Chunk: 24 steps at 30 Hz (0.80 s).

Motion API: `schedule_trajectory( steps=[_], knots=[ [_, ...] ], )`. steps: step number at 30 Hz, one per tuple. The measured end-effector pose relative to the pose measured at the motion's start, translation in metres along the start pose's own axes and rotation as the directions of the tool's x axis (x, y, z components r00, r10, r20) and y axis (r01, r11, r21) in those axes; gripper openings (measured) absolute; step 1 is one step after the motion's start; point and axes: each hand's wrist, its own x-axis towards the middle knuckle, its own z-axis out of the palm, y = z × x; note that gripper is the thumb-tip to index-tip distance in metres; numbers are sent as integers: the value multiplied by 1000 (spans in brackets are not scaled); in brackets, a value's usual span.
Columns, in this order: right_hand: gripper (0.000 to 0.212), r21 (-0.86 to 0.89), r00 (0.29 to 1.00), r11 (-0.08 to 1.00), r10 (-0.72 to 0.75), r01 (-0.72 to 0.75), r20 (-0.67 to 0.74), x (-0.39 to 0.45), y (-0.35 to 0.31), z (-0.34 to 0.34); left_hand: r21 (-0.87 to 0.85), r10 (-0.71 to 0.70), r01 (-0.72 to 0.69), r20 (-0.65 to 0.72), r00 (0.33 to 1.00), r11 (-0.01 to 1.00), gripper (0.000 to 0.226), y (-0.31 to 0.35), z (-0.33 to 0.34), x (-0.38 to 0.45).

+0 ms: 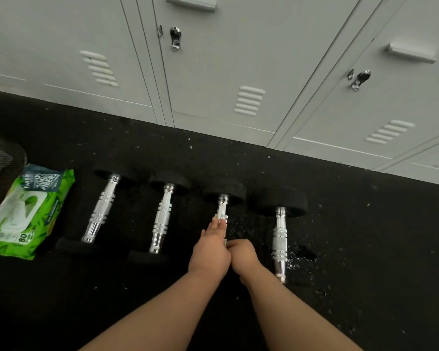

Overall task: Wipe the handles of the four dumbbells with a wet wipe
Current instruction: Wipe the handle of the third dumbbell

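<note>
**Third dumbbell handle under the hands**

Both hands worked the third dumbbell (223, 211) on the floor (365, 249): the left hand (209, 249) lay along its handle, the right hand (242, 254) curled near its lower end. No wipe could be made out, so their grasp was unclear. Likely next: the fourth dumbbell (280, 239). The wipes pack (28, 211) lay open, white wipes showing.

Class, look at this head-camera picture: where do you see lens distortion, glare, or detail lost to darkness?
Head view: the wide lens bends the locker edges; the chrome handles glare bright; the black weight heads sink into the dark floor; the hands hide any wipe.
</note>
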Motion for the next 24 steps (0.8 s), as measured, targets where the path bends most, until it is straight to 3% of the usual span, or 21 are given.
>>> schedule_trajectory(
  steps=[4,9,11,14,19,21,24],
  knots=[
    [17,148,998,989,11,-2,-64,-9,5,3,3,8,-8,-6,1000,1000,63,-1,-2,-1],
    [23,370,968,919,-43,135,-247,-9,2,9,0,8,-8,15,1000,1000,58,-2,-3,0],
    [21,308,944,926,-122,219,-306,7,-9,5,10,8,-8,25,1000,1000,64,-2,-3,1],
    [22,258,932,941,-125,220,-341,31,-27,-7,25,13,-14,25,1000,1000,71,0,-1,1],
    [12,205,956,956,-158,212,-248,6,-8,-6,-8,5,-5,19,1000,1000,66,-4,1,2],
    [18,145,954,961,-201,236,-222,-4,-4,-6,-15,-7,7,23,1000,1000,65,-5,2,3],
    [16,68,909,950,-269,305,-318,13,-21,-9,-19,6,-6,16,1000,1000,70,-2,3,2]
  ],
)
